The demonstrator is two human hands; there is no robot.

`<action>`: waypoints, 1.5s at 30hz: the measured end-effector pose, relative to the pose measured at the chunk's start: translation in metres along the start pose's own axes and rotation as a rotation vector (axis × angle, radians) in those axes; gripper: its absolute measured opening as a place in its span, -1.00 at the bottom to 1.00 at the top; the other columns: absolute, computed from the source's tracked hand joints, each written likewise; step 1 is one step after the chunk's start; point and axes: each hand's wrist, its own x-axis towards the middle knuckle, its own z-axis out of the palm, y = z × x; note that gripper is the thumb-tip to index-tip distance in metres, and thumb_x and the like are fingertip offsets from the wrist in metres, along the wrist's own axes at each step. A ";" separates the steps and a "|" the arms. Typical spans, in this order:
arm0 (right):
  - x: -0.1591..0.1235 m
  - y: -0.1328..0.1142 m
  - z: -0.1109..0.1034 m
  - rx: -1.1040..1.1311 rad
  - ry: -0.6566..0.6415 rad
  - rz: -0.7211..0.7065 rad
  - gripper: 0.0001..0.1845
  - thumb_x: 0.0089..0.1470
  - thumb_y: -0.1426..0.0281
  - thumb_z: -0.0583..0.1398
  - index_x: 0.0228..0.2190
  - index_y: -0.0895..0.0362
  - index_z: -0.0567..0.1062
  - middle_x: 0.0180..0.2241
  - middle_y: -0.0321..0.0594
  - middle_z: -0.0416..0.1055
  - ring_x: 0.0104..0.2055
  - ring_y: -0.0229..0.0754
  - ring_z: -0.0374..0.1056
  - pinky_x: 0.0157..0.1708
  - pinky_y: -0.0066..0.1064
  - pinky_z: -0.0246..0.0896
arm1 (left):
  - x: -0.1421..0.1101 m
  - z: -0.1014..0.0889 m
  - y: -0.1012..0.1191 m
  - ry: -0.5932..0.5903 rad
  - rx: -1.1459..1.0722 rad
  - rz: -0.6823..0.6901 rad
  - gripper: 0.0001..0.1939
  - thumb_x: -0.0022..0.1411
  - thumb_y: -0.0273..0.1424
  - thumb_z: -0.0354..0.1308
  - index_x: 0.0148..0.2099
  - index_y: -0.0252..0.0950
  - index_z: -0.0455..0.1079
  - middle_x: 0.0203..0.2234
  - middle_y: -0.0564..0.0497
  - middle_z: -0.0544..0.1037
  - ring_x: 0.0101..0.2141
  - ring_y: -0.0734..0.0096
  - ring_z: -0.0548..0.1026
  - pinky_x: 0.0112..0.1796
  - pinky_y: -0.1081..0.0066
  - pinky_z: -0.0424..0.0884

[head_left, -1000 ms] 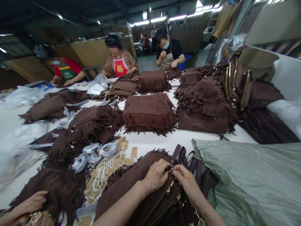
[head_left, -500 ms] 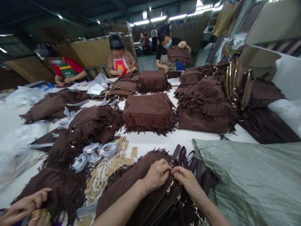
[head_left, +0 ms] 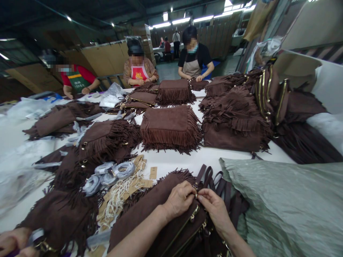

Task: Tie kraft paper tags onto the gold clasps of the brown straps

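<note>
A brown suede bag with fringe [head_left: 144, 210] lies tilted in front of me on other zipped brown bags. At its upper right corner my left hand [head_left: 180, 198] is closed on the bag's edge. My right hand [head_left: 213, 204] meets it there, thumb and finger pinching a small gold metal fitting [head_left: 196, 196], which the fingers partly cover. Just below the hands is a gold zipper end [head_left: 194, 213]. Dark brown straps [head_left: 207, 175] loop up beyond my right hand.
Tan tags with white strings [head_left: 125, 192] and coiled wrapped straps [head_left: 124, 170] lie left of the bag. Stacked fringed bags [head_left: 164, 119] stand ahead. Grey-green plastic sheeting [head_left: 284, 203] covers the right. A neighbour's hands [head_left: 16, 241] work at lower left; co-workers stand across the table.
My hands stay at the same corner with only slight finger movement. The neighbour's hands at lower left moved down and left. Across the table, a co-worker lowered a raised fringed bag onto the table.
</note>
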 end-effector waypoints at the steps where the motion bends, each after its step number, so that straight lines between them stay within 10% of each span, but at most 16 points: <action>1: 0.000 0.000 0.002 0.034 0.030 0.010 -0.68 -0.27 0.16 0.27 -0.50 0.11 0.39 -0.56 -0.34 0.35 -0.51 -0.26 0.21 -0.51 -0.45 0.08 | 0.000 0.000 0.000 0.001 -0.004 0.000 -0.80 0.03 -0.59 -0.01 -0.35 -0.26 0.40 -0.42 0.04 0.41 -0.34 0.44 0.38 -0.27 0.44 0.33; 8: 0.002 0.001 0.007 0.074 0.151 0.080 -0.65 -0.36 0.18 0.30 -0.58 0.13 0.33 -0.73 -0.49 0.14 -0.68 -0.41 -0.07 -0.68 -0.51 -0.22 | -0.002 0.003 0.000 0.040 -0.025 0.008 -0.83 0.02 -0.60 -0.01 -0.35 -0.30 0.34 -0.44 0.02 0.41 -0.34 0.43 0.38 -0.28 0.44 0.32; 25: -0.002 0.000 -0.001 0.044 0.050 0.067 -0.67 -0.27 0.19 0.28 -0.45 0.16 0.44 -0.64 -0.38 0.32 -0.66 -0.40 0.02 -0.65 -0.50 -0.14 | -0.011 0.006 -0.005 0.112 0.244 0.261 -0.77 0.20 -0.50 -0.11 -0.28 -0.31 0.39 -0.38 -0.06 0.48 -0.34 0.41 0.42 -0.29 0.40 0.39; 45: 0.004 -0.005 0.008 -0.004 0.100 0.118 -0.68 -0.39 0.20 0.29 -0.54 0.14 0.43 -0.73 -0.42 0.28 -0.73 -0.42 -0.02 -0.74 -0.52 -0.17 | -0.009 0.009 0.000 0.145 0.140 0.075 -0.81 0.16 -0.50 -0.05 -0.45 -0.30 0.33 -0.49 0.01 0.44 -0.44 0.47 0.40 -0.40 0.48 0.36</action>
